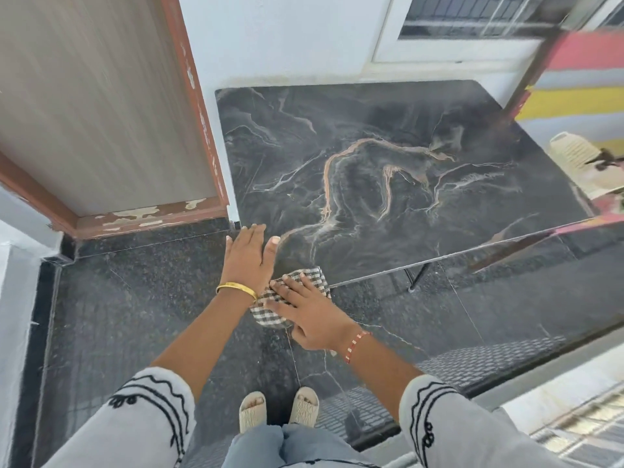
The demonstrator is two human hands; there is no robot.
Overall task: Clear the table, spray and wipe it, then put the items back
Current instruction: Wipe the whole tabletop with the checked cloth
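I see my left hand [248, 253] lying flat, fingers straight, on the dark marbled bench [388, 170] corner; my right hand [312, 315] presses the black-and-white checked cloth [270, 310] at the near edge, fingers extended.

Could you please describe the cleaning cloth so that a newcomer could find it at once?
Find the dark marble-patterned table and follow it to its near left corner. There the right hand presses flat on the cloth, the only checked black-and-white fabric in sight.
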